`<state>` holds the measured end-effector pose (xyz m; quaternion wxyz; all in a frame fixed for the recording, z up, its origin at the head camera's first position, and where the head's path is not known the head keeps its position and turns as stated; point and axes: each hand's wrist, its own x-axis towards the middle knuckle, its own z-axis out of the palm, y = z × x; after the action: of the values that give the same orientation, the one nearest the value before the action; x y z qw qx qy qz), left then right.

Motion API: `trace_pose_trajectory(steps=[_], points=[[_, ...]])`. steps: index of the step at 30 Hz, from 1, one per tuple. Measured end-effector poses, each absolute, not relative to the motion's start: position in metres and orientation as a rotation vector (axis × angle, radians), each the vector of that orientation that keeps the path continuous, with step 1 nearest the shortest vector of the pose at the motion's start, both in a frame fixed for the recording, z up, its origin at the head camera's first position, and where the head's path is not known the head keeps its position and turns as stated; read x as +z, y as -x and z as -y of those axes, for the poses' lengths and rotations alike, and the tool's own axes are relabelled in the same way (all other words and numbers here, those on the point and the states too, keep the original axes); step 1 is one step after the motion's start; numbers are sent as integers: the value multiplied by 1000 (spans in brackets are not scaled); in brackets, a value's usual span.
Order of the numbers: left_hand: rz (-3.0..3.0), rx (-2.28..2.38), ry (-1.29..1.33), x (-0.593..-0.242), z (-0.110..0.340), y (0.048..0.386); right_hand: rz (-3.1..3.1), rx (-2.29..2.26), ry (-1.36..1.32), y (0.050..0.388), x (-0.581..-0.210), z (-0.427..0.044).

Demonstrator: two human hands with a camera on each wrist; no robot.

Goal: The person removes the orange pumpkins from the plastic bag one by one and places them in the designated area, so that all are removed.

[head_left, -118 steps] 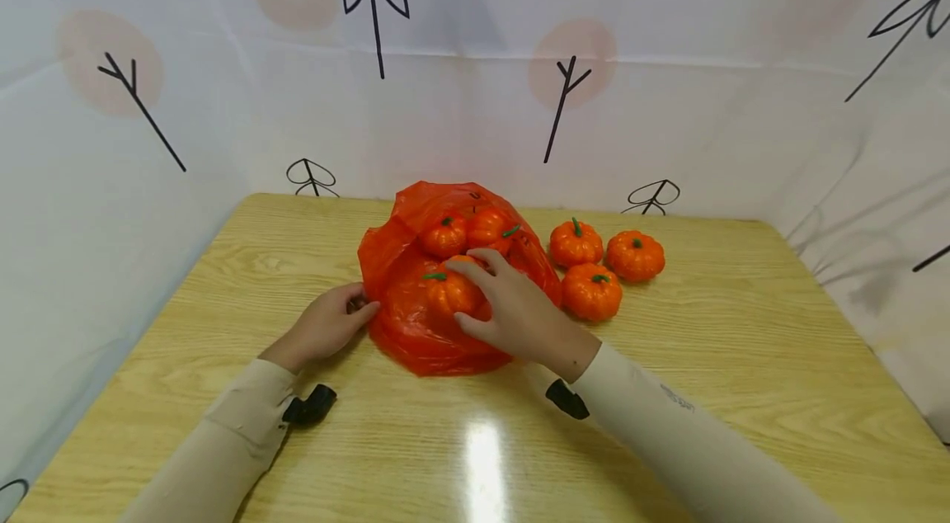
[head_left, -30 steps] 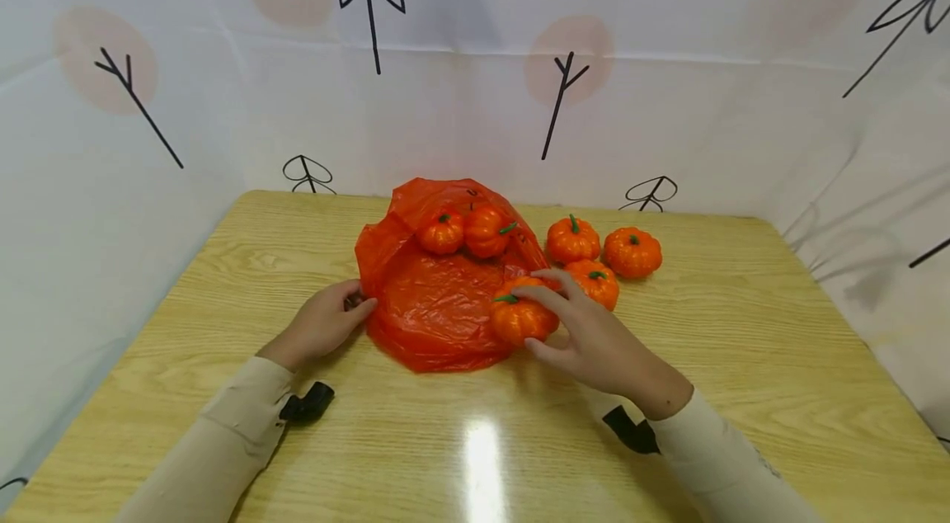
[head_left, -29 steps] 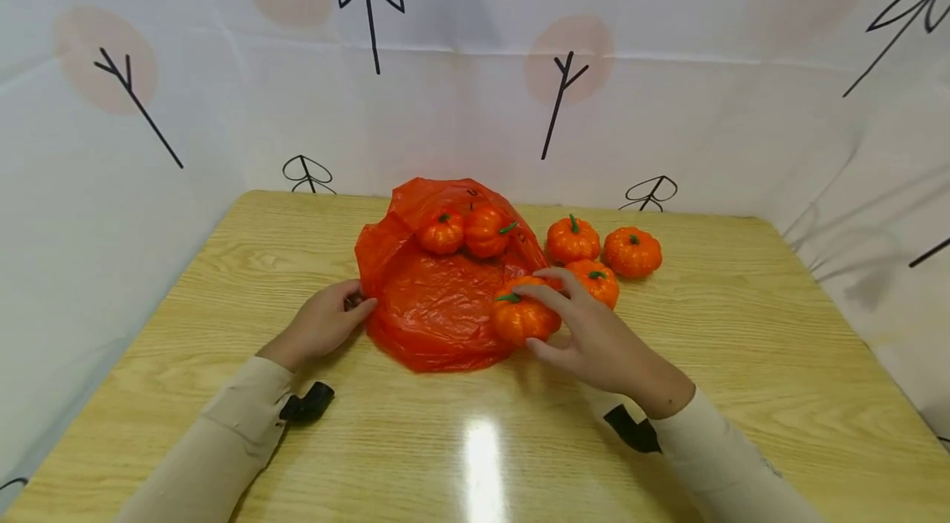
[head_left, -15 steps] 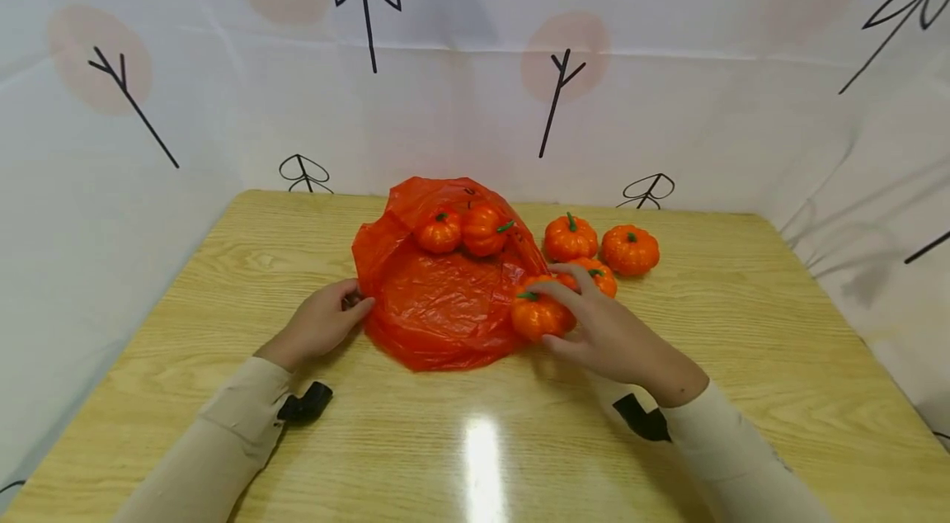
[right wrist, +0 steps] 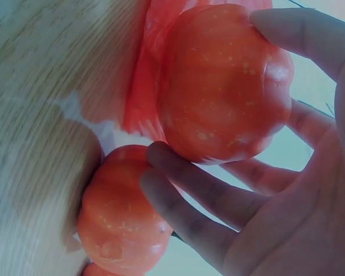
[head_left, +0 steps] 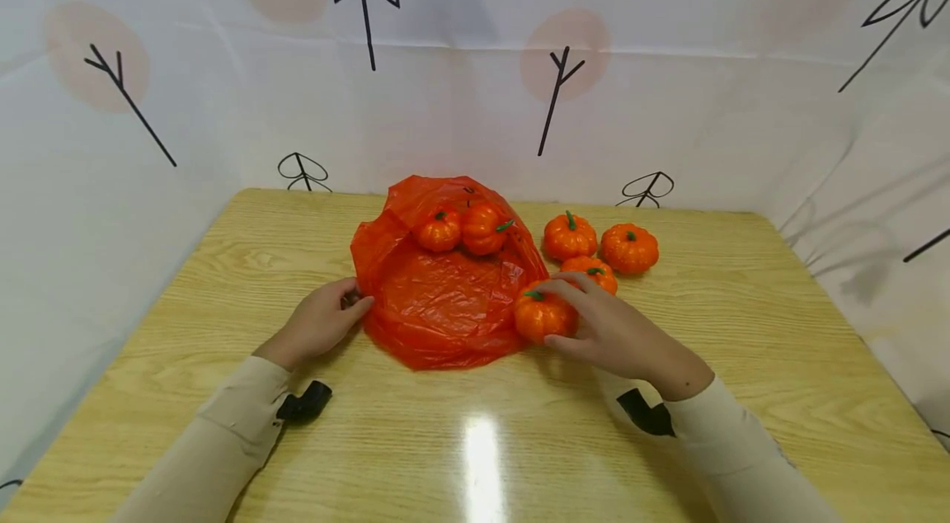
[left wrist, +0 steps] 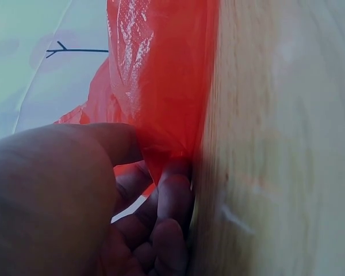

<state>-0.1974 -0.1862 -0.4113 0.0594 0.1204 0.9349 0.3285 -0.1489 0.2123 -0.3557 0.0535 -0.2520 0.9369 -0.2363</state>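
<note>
Shifted from mid-bag toward the table's right edge, an orange mini pumpkin is now at the red plastic bag's right side, grasped by the right hand. Head view: its green stem leans toward the left edge; its body looks broadest left to right, partly hidden by fingers, which also overlap the neighbouring pumpkin. Left wrist view: the left hand pinches the bag's rim, film blurring some fingertips. Right wrist view: the stem is hidden; a further pumpkin is cut off below.
</note>
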Motion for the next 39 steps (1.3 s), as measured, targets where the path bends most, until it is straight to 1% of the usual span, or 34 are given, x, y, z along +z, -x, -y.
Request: trace_pose_trajectory(steps=[13, 39], points=[[-2836, 988, -364, -412, 186, 199, -2840, -735, 792, 148, -356, -213], [-2853, 988, -366, -413, 187, 198, -2843, -736, 705, 148, -356, -212]])
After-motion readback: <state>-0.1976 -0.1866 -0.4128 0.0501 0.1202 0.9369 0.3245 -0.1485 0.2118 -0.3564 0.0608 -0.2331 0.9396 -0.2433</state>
